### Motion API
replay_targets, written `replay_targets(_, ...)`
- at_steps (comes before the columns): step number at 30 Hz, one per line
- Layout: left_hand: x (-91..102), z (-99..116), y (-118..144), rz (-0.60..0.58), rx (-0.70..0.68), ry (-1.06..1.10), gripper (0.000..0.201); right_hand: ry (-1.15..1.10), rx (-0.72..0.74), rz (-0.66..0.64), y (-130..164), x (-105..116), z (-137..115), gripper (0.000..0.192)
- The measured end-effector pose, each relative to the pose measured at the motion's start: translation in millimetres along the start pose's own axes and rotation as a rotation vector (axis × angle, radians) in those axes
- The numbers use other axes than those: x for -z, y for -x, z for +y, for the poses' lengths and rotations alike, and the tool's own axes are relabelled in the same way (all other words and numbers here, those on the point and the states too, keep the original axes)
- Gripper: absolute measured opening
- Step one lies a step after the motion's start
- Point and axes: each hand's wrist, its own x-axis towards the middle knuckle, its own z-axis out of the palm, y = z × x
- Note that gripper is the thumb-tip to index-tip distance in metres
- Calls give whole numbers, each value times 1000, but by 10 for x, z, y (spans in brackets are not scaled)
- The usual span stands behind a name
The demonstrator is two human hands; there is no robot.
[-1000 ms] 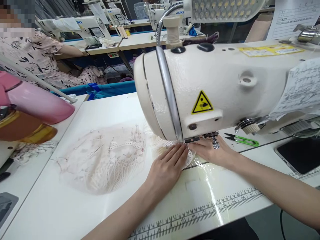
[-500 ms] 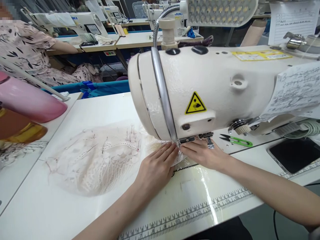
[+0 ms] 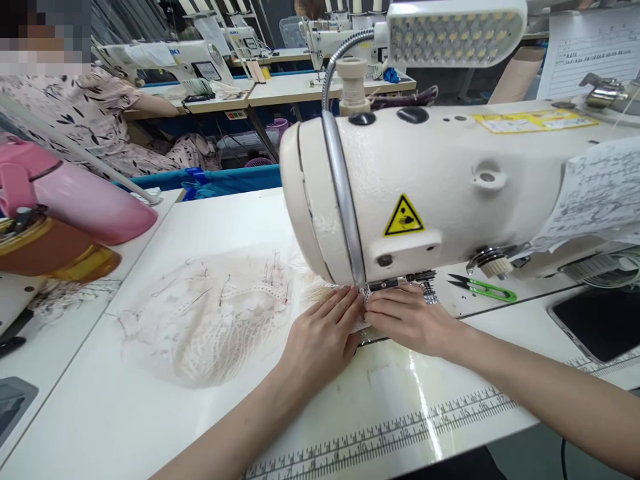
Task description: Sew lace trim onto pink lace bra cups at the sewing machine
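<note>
- Under the sewing machine's head (image 3: 320, 200), pale lace (image 3: 307, 285) sits right at the fingertips!
- Left hand (image 3: 323, 333) flat, fingers together; right hand (image 3: 407, 317) pressed close, just to its right. Whether either grip pinches the lace, I can't tell.
- Risky spot: fingers crowd the stitching point, so one slip toward the far side could get somebody pricked.
- Left along the worktop (image 3: 150, 413), spread lace (image 3: 215, 333) trails loose threads (image 3: 274, 267); a snag there could pucker it.

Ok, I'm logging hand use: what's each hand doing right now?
Left hand: open, palm down, touching lacy fabric.
Right hand: close beside the left; whether it grips fabric can't be told.
</note>
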Motion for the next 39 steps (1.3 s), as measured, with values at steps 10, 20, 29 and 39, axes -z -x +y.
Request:
replay_targets(10,-11,47,-20,5,16,-67,36,51,20,-6,-12,55,13,26)
replay_targets(20,-13,80,-40,13,37,-69,36,160,-61,31,-24,112,-8,22)
replay_targets(29,-28,88,-46,19,27,-89,36,282,-57,6,-6,171,21,26)
replay_targets(39,-15,95,-61,-11,43,-77,36,314,-101,-51,-101,335,1,35)
